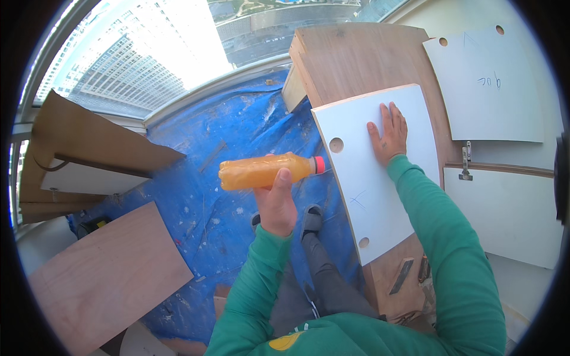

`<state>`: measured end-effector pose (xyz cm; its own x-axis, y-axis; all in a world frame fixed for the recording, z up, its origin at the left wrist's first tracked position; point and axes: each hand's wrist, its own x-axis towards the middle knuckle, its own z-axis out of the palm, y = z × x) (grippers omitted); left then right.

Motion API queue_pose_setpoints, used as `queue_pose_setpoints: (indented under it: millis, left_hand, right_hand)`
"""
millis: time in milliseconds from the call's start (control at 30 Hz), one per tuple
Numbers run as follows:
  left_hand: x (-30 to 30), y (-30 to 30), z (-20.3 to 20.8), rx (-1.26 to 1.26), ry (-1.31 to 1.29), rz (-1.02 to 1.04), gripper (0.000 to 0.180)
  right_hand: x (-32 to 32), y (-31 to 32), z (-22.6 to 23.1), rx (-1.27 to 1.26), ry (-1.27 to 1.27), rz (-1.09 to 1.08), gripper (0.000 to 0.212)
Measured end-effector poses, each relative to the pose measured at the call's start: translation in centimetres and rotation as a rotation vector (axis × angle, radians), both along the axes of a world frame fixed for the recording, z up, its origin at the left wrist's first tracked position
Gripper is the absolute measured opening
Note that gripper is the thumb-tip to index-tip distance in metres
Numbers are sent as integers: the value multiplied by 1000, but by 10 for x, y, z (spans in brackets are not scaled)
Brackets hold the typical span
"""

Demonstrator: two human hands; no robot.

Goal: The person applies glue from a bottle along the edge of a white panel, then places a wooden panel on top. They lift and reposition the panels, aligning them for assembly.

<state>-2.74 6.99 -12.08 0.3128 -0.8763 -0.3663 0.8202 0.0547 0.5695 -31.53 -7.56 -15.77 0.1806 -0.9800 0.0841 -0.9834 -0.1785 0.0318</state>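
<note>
My left hand (276, 202) is wrapped round a clear plastic bottle (261, 171) of orange liquid, held nearly level over the floor. Its red cap (319, 165) points to the right, close to the panel's left edge. Flat on a white cabinet door panel (380, 196) rests my right hand (389, 133), fingers stretched out and thumb apart. Two round hinge holes show near the panel's left edge, along with a pencilled cross. Under the panel is a long brown wooden surface (362, 53).
Blue sheeting (208, 225) covers the floor. A plywood board (113, 273) lies at lower left, with brown cardboard (89, 142) behind it. On the right stand a marked white panel (493, 89) and a white door (504, 213) with a metal hinge (466, 169). Windows line the far side.
</note>
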Motion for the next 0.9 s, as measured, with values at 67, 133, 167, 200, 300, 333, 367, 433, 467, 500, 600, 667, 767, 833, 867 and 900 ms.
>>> queue_pose_setpoints:
  millis: [67, 133, 167, 200, 300, 333, 367, 433, 467, 500, 600, 667, 767, 833, 867, 900]
  left_hand:
    - [0, 0, 2, 31, 18, -6, 51]
    - [-1, 3, 1, 33, 24, -14, 50]
    - [-1, 0, -1, 19, 22, -14, 50]
    - [-4, 1, -5, 32, 24, -2, 50]
    - [-10, 0, -18, 44, -11, -19, 48]
    - [-12, 1, -21, 52, -3, -24, 48]
    - [-14, 1, -22, 60, 6, -30, 48]
    - [-17, 4, -29, 69, 34, -34, 47]
    - [-18, 7, -35, 70, 53, -33, 47]
    - [-20, 9, -39, 71, 73, -30, 47]
    - [-24, 17, -54, 79, 95, -28, 44]
    - [-27, 23, -59, 47, 77, -34, 42]
    - [-34, 30, -68, 32, 89, -29, 41]
    - [-39, 33, -72, 34, 99, -12, 41]
    - [-42, 34, -74, 37, 98, 2, 40]
    - [-45, 36, -77, 39, 96, 14, 40]
  right_hand:
    - [-2, 6, -3, 8, 4, -8, 68]
    - [-2, 4, -4, 4, 4, -25, 67]
    - [-2, 3, -6, -3, 1, -20, 67]
    - [-3, 4, -7, -10, -3, -15, 67]
    - [-7, 4, -8, -29, 2, -7, 67]
    - [-7, 4, -9, -32, 5, 0, 67]
    - [-6, 4, -10, -32, 7, 1, 67]
    - [-7, 3, -11, -32, 12, 7, 67]
    - [-7, 2, -11, -33, 13, 8, 67]
    - [-8, 1, -12, -34, 15, 11, 67]
    - [-8, 2, -15, -22, 13, 12, 67]
    - [-6, 0, -14, -29, -3, 18, 68]
    - [-8, 3, -14, -20, -18, 21, 69]
    - [-8, 3, -15, -11, -27, 19, 70]
    - [-8, 2, -15, -8, -40, 24, 70]
    - [-7, 2, -17, -8, -48, 34, 70]
